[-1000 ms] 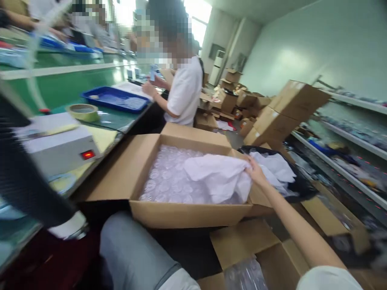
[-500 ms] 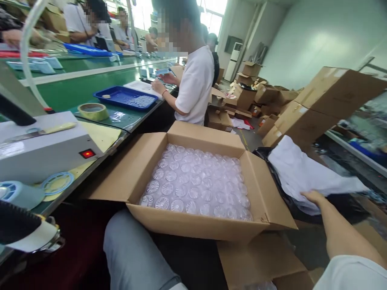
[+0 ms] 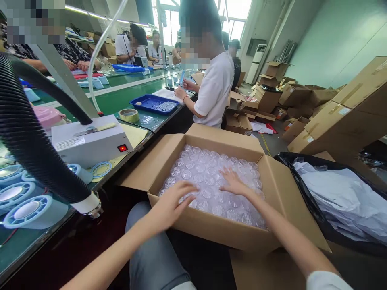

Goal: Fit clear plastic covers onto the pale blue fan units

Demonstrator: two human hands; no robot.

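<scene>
Head view: both hands, left [image 3: 173, 203] and right [image 3: 234, 183], spread flat on clear discs [image 3: 208, 177].

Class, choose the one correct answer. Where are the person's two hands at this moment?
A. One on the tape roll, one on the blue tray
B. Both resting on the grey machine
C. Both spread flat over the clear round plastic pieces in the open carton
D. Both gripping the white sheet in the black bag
C: the left hand and right hand lie open, fingers spread, on the clear round plastic pieces inside the open carton.

Pale green wall [image 3: 332, 36], bright windows [image 3: 234, 16]
</scene>
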